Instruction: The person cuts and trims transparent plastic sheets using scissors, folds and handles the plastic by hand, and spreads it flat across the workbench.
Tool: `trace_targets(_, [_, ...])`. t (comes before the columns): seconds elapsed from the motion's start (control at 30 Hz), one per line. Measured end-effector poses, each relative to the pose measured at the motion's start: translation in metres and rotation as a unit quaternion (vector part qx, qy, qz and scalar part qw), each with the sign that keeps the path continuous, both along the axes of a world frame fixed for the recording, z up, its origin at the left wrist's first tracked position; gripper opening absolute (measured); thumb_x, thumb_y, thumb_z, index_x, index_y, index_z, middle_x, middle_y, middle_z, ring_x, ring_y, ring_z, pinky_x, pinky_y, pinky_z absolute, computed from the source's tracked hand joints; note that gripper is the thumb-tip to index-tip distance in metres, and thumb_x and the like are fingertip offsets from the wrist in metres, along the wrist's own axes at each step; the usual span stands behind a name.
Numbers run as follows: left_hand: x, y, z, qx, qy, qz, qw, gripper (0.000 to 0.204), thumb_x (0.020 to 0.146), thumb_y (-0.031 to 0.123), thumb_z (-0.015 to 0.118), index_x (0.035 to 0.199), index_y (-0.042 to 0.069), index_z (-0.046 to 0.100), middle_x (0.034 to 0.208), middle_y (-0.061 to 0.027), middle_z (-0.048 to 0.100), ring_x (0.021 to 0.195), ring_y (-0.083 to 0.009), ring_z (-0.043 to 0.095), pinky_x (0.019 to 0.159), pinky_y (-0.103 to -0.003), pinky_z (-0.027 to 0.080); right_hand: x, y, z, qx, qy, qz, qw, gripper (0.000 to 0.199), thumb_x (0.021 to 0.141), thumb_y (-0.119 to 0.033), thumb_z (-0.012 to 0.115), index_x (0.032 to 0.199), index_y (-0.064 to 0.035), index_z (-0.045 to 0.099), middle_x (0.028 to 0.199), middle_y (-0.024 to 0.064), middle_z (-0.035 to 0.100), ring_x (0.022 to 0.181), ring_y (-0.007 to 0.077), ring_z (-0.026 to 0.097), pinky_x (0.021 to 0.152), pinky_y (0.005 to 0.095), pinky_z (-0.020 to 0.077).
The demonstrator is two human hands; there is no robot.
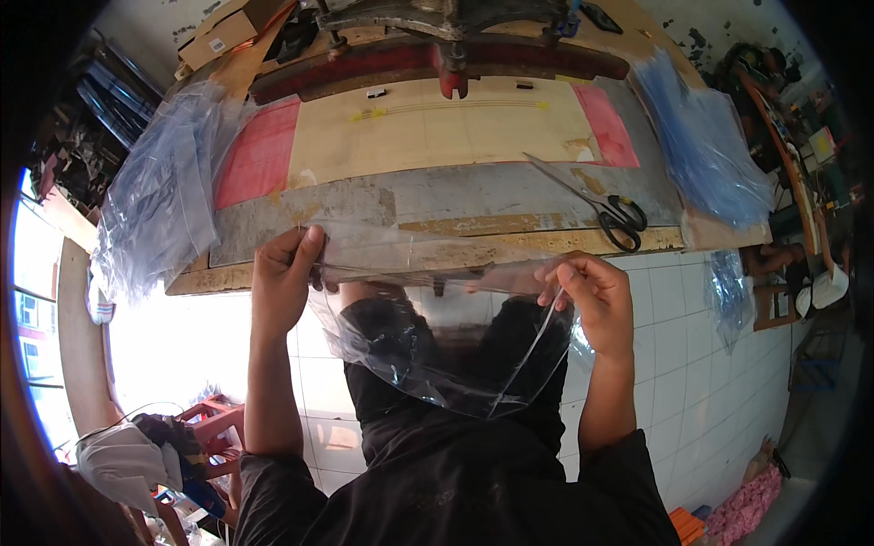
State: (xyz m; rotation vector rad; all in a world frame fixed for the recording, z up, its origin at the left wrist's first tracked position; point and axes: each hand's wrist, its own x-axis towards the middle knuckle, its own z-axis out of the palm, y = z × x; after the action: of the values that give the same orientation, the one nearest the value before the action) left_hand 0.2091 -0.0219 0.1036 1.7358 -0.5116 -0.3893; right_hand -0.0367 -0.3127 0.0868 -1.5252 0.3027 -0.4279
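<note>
I hold a clear plastic bag point(437, 341) stretched between both hands, just in front of the worn wooden workbench point(437, 205). My left hand point(284, 278) pinches its upper left corner. My right hand point(592, 296) pinches the upper right edge. The bag sags in a curve below my hands, over my dark shirt. Black-handled scissors point(605, 209) lie on the bench, a little beyond my right hand.
A heap of clear plastic bags point(159, 196) lies at the bench's left end, a bluish stack point(706, 150) at its right. A dark press with a red part point(451, 55) sits at the back. White tiled floor point(701, 364) lies below; a red stool point(214, 428) stands at lower left.
</note>
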Motion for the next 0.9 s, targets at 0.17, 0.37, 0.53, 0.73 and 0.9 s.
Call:
trace_targets(0.17, [-0.006, -0.012, 0.001, -0.008, -0.019, 0.064, 0.998, 0.038, 0.105, 0.03, 0.062, 0.089, -0.003, 0.071, 0.06, -0.0033, 0.063, 0.045, -0.0085, 0.054, 0.043, -0.022, 0.039, 0.006, 0.006, -0.003, 0.0, 0.009, -0.043, 0.999, 0.022, 0.104, -0.017, 0.061, 0.103, 0.0034, 0.07, 0.094, 0.0114, 0.075, 0.07, 0.0147, 0.07, 0.059, 0.0232, 0.0484])
trace_targets(0.37, [-0.007, -0.015, 0.0, -0.008, -0.026, 0.062, 0.998, 0.039, 0.104, 0.029, 0.063, 0.088, -0.004, 0.072, 0.056, -0.002, 0.059, 0.042, -0.007, 0.051, 0.04, -0.022, 0.038, 0.008, 0.01, -0.007, -0.003, 0.028, -0.091, 0.995, 0.021, 0.104, -0.015, 0.061, 0.101, 0.0041, 0.069, 0.087, 0.0112, 0.074, 0.062, 0.012, 0.066, 0.056, 0.0217, 0.0481])
trace_targets(0.53, [-0.005, -0.012, -0.002, -0.001, -0.023, 0.061, 0.998, 0.037, 0.105, 0.028, 0.063, 0.089, -0.004, 0.072, 0.057, -0.0017, 0.059, 0.042, -0.0065, 0.05, 0.039, -0.022, 0.038, 0.012, 0.015, -0.006, -0.007, 0.024, -0.12, 0.992, 0.028, 0.104, -0.02, 0.058, 0.09, 0.0021, 0.067, 0.08, 0.0118, 0.072, 0.051, 0.0139, 0.062, 0.048, 0.0225, 0.0413])
trace_targets(0.73, [-0.001, -0.011, -0.003, -0.006, 0.001, 0.071, 0.997, 0.039, 0.104, 0.03, 0.064, 0.079, 0.0, 0.067, 0.054, 0.0009, 0.053, 0.041, -0.0051, 0.048, 0.037, -0.023, 0.036, 0.014, 0.019, 0.004, -0.024, 0.044, -0.14, 0.989, 0.042, 0.105, -0.029, 0.056, 0.075, 0.0, 0.064, 0.071, 0.0113, 0.069, 0.046, 0.014, 0.059, 0.045, 0.0236, 0.039])
trace_targets(0.9, [0.001, -0.012, -0.001, -0.002, 0.009, 0.075, 0.997, 0.041, 0.103, 0.032, 0.064, 0.074, 0.002, 0.064, 0.052, 0.0022, 0.049, 0.04, -0.0044, 0.043, 0.036, -0.023, 0.033, 0.016, 0.02, 0.012, 0.013, 0.042, -0.131, 0.99, 0.045, 0.105, -0.03, 0.054, 0.073, -0.0001, 0.064, 0.068, 0.0122, 0.068, 0.043, 0.0141, 0.058, 0.043, 0.0231, 0.0376])
